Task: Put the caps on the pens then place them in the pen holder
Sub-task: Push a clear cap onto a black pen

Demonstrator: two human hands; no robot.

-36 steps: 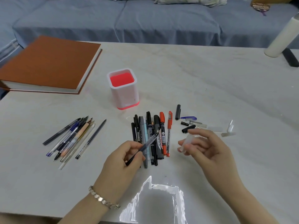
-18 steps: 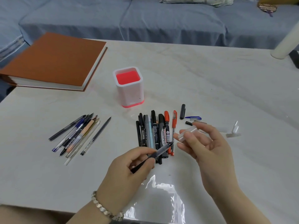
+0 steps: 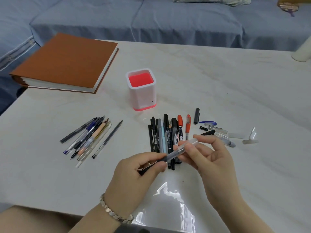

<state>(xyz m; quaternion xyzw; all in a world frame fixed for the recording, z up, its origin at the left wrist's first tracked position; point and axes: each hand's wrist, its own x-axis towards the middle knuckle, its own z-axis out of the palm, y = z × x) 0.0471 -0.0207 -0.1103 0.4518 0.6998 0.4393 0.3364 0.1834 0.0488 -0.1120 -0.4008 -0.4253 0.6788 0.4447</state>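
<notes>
Nearer the viewer than the pen holder [image 3: 143,96], the left hand [image 3: 134,172] pinches a grey pen [image 3: 170,156] and the right hand [image 3: 210,157] pinches a clear cap [image 3: 191,142] at its tip, above capped markers [image 3: 175,132], one labelled "MARKER PEN", with bare tabletop [image 3: 218,81] right of the pen holder.

The marbled table [image 3: 218,91] is smooth and glossy, glaring at six o'clock, the pen holder [image 3: 143,95] satiny white plastic, the cap [image 3: 193,141] frosted and the pen [image 3: 171,155] smoky clear plastic, the book [image 3: 67,61] at ten o'clock matt brown, the sofa [image 3: 168,22] blue cloth, the bracelet [image 3: 114,214] shiny metal.
</notes>
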